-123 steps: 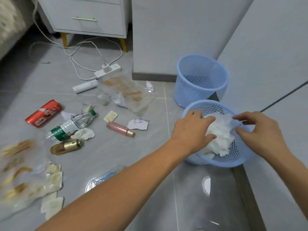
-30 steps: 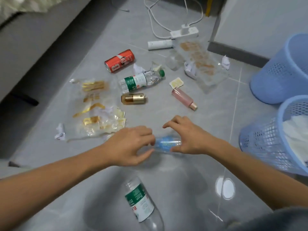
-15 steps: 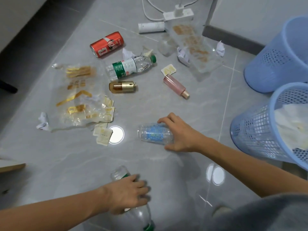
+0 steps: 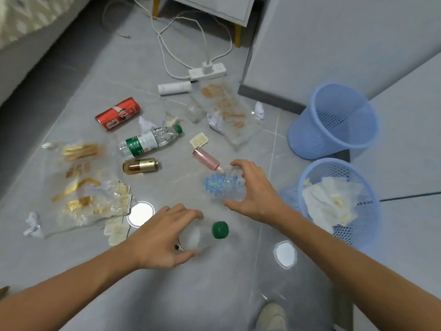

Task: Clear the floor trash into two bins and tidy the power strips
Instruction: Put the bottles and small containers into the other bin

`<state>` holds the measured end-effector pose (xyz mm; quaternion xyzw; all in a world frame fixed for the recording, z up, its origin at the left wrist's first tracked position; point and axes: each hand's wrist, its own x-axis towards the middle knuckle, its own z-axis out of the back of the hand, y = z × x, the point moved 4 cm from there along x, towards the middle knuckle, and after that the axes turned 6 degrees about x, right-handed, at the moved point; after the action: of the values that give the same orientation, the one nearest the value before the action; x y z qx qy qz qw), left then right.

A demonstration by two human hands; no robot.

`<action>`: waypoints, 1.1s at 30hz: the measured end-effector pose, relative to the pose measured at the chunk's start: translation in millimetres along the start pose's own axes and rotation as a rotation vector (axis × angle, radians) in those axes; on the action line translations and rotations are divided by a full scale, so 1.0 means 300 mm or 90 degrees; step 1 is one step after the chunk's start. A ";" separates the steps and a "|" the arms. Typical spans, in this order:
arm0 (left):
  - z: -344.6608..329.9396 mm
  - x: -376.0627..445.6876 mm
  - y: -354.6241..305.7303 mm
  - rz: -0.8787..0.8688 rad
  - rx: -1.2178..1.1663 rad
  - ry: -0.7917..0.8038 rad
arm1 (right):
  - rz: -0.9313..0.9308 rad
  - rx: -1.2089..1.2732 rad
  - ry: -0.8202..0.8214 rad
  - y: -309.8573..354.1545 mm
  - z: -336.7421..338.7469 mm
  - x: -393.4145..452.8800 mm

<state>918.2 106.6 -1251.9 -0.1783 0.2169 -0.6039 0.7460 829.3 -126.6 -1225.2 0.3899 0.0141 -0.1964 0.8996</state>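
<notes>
While the left hand (image 4: 162, 237) grips a green-capped bottle (image 4: 202, 235), partly hidden and blurred, the right hand (image 4: 253, 189) holds a crushed clear bottle (image 4: 222, 187) above grey floor tiles (image 4: 214, 295) near two blue bins (image 4: 334, 118).

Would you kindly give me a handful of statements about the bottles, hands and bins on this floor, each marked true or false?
1. The right hand holds a crushed clear bottle with a blue label. True.
2. The left hand holds the red can. False: its grip is on a clear bottle with a green cap; the red can lies untouched on the floor.
3. The nearer blue bin holds white paper. True.
4. The farther blue bin is full of bottles. False: nothing shows inside it.
5. A charger is plugged into the white power strip. True.
</notes>
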 end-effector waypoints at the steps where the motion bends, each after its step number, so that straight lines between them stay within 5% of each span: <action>1: 0.058 0.020 -0.026 0.037 -0.033 -0.029 | -0.014 0.003 -0.012 0.031 0.065 -0.019; 6: 0.374 0.157 -0.237 0.125 -0.172 -0.115 | -0.093 0.014 -0.073 0.184 0.392 -0.131; 11: 0.715 0.363 -0.482 0.164 -0.143 -0.159 | -0.175 0.000 -0.156 0.289 0.729 -0.221; 16: 0.899 0.662 -0.648 0.175 -0.166 -0.179 | -0.227 -0.015 -0.252 0.191 0.988 -0.199; 23: 0.736 1.232 -0.686 0.214 -0.206 -0.171 | -0.335 -0.030 -0.367 -0.312 1.191 -0.068; 33: 0.326 1.643 -0.595 0.276 -0.151 -0.082 | -0.393 -0.137 -0.208 -0.788 1.148 0.149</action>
<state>910.9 -412.2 -1128.5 -0.2517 0.2713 -0.3875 0.8443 740.5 -531.7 -1158.3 0.2337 0.0075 -0.5158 0.8242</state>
